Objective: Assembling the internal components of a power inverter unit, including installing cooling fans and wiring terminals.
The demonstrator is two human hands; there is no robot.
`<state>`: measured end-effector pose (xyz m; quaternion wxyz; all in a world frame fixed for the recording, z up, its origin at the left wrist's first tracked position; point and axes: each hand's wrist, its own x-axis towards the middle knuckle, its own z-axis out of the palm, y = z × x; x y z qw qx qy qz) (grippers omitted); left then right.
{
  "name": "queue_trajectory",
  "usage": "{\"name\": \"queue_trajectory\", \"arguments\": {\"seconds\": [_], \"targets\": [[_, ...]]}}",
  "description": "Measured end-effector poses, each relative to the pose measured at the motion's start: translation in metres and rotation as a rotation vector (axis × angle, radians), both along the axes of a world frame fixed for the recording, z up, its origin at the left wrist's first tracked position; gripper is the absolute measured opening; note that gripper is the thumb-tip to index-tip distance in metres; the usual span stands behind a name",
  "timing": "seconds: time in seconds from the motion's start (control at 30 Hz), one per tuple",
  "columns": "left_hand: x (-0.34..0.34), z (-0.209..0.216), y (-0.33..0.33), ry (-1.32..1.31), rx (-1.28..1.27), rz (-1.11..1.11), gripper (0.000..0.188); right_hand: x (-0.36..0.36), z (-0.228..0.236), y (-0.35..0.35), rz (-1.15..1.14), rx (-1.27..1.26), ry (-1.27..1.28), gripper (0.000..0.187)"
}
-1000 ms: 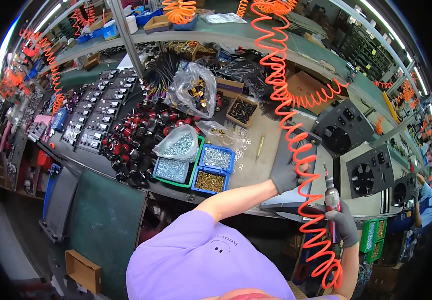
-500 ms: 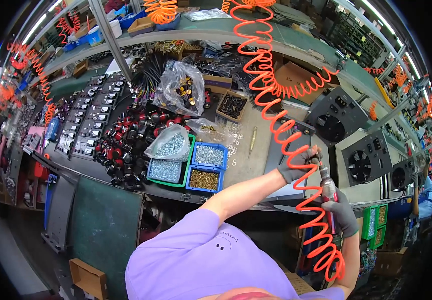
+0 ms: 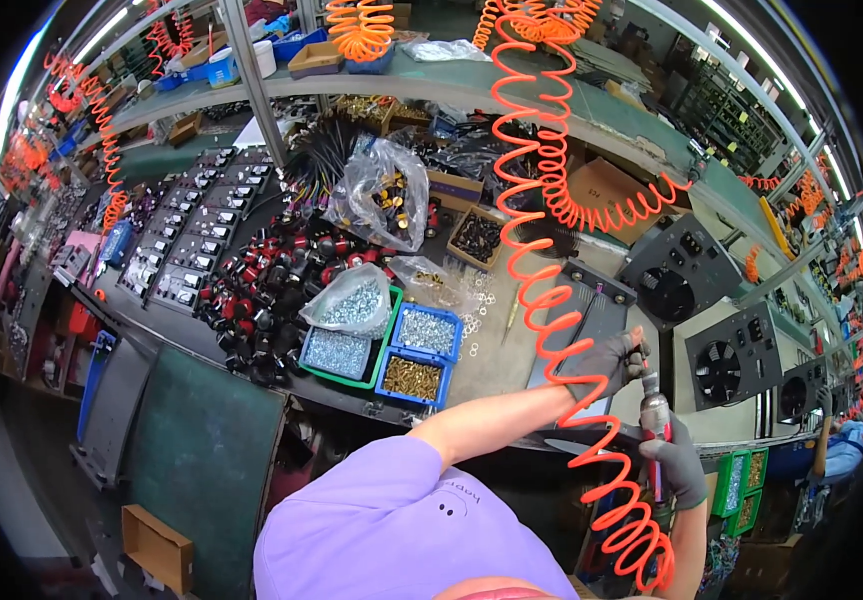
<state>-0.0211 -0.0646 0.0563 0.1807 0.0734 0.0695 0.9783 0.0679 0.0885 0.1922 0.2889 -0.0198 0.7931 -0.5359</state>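
Observation:
My right hand (image 3: pixel 678 468), in a grey glove, is wrapped round an air screwdriver (image 3: pixel 656 418) with a red and silver body. The tool stands roughly upright, its nose towards the far side. An orange coiled air hose (image 3: pixel 592 455) loops down across my left wrist towards the tool's lower end. By the tool's nose, my left hand (image 3: pixel 604 368), also grey-gloved with bare fingertips, has its fingers pinched together. What sits between them is too small to make out. Both hands are over the near edge of the bench, beside a dark metal panel (image 3: pixel 592 305).
Left of my left arm stand blue bins of silver screws (image 3: pixel 426 330) and brass screws (image 3: pixel 412 378), next to a bag of silver parts (image 3: pixel 352 303). Red-and-black parts (image 3: pixel 262 285) are heaped further left. Black panels with fans (image 3: pixel 732 365) lie on the right. Another person (image 3: pixel 842 448) is at far right.
The view has shifted a little. Both hands and the screwdriver have come slightly nearer to me, and more of the dark panel shows beyond my left hand.

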Motion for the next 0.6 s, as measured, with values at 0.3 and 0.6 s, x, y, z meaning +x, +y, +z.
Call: {"name": "queue_trajectory", "arguments": {"seconds": [0.3,0.6], "targets": [[0.010,0.002,0.006,-0.028,-0.109,0.153,0.026,0.005,-0.005,0.007,-0.049,-0.132,-0.012,0.061],[0.013,0.002,0.007,0.068,-0.144,0.182,0.024,0.004,-0.010,0.009,-0.004,-0.072,0.042,0.053]]}}
